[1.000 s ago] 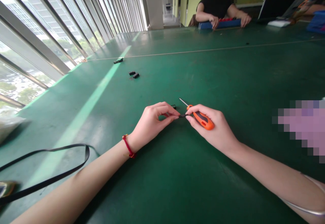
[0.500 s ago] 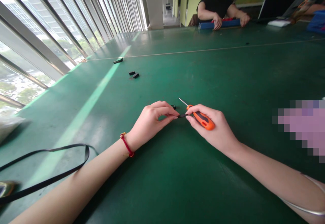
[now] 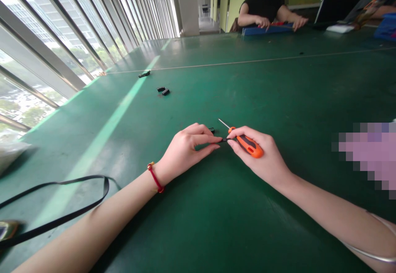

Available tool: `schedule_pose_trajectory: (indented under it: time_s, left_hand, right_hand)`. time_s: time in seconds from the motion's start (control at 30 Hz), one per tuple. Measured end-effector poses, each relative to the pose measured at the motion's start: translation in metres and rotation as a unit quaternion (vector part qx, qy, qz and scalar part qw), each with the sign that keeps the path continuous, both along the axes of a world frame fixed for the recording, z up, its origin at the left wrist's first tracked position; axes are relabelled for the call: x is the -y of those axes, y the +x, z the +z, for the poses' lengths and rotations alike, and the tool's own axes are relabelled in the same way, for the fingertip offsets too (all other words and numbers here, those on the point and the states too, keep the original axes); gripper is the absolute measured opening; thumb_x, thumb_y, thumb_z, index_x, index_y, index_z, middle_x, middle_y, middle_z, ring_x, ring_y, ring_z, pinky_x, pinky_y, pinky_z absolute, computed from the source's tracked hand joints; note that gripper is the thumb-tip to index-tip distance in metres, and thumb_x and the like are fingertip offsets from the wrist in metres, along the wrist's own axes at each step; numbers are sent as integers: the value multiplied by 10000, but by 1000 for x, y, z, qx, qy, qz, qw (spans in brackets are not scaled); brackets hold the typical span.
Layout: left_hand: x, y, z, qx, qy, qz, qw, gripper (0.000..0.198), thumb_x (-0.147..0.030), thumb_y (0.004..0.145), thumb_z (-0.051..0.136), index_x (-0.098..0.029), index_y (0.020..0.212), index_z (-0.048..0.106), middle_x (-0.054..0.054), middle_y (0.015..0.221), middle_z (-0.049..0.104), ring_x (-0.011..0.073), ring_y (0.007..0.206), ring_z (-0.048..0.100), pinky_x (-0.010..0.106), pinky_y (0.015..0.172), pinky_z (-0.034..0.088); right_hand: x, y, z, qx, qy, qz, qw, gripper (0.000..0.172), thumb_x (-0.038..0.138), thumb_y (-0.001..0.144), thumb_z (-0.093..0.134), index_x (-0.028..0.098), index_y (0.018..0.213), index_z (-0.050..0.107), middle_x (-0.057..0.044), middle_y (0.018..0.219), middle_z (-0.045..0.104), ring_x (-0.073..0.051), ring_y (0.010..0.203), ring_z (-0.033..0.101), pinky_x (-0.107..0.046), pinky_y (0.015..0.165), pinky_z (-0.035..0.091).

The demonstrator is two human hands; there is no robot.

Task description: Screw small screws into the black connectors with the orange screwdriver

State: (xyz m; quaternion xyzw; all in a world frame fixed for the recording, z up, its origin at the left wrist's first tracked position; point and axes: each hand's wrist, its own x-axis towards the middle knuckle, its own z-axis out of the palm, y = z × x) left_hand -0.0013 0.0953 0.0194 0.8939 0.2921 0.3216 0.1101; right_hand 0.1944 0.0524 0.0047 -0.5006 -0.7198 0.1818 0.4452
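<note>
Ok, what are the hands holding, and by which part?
The right hand holds the screwdriver by its handle and pinches a small black piece at one end; whether the left hand grips its other end cannot be told.

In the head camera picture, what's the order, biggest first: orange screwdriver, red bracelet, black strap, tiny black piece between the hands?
1. Black strap, partly out of frame
2. Orange screwdriver
3. Red bracelet
4. Tiny black piece, partly hidden

Black block (image 3: 212,130) partly out of sight behind the left hand (image 3: 187,144)
</note>
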Motion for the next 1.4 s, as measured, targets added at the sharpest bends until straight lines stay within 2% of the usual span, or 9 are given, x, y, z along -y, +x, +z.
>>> schedule_pose_trajectory:
  time_s: [0.13,0.3,0.5,0.6,0.73,0.93,1.1,1.4]
  left_hand:
    - [6,3,0,-1,77,30,997,178,-271,853,605,-191,995,678,39,847,650,138,780,575,265,707,457]
    - [18,10,-1,-88,187,57,977,139,-257,891,529,-183,938,636,37,813,621,145,738,526,281,645,384]
    - [20,12,0,-126,260,73,955,160,-222,902,494,-183,793,605,20,691,565,141,651,461,290,595,337]
    - [18,10,0,-126,283,69,948,140,-198,890,510,-185,781,597,15,698,596,141,673,486,293,599,343]
    - [14,6,-2,-77,272,68,957,78,-174,866,536,-194,814,592,-1,735,653,140,761,557,277,648,399]
    - [9,3,-4,-5,183,29,983,65,-157,858,540,-189,828,587,9,772,688,131,811,599,241,710,478]
    - [8,1,-2,7,179,-13,984,51,-171,874,566,-207,884,601,12,901,713,127,858,605,251,760,473]
    - [4,1,-5,24,170,-11,985,57,-175,873,575,-200,861,625,16,878,693,122,796,581,246,720,456]
  right_hand:
    - [1,-1,0,2,12,2,1000,34,213,811,568,195,831,590,2,785,649,-110,659,576,-221,635,437]
    - [4,-2,-2,58,41,11,997,61,212,814,566,207,870,591,-18,843,673,-143,730,600,-264,695,457]
    - [7,-3,-2,95,58,17,994,77,213,817,568,210,889,598,-26,852,680,-147,705,589,-282,693,455]
    - [7,-3,-1,84,57,23,995,88,205,809,576,207,894,598,-24,844,674,-142,710,590,-275,696,455]
    - [5,-3,2,45,39,18,998,105,196,820,567,197,918,606,-31,857,662,-142,755,603,-260,710,460]
    - [3,-2,2,9,-4,36,999,131,210,825,572,206,941,632,-25,885,666,-145,785,613,-261,724,466]
    - [3,-2,0,1,-24,42,999,122,228,814,592,209,918,654,-17,910,693,-150,798,627,-269,745,466]
    - [2,-1,0,-31,-19,51,998,87,217,793,626,189,872,651,-1,873,687,-113,764,631,-202,716,470]
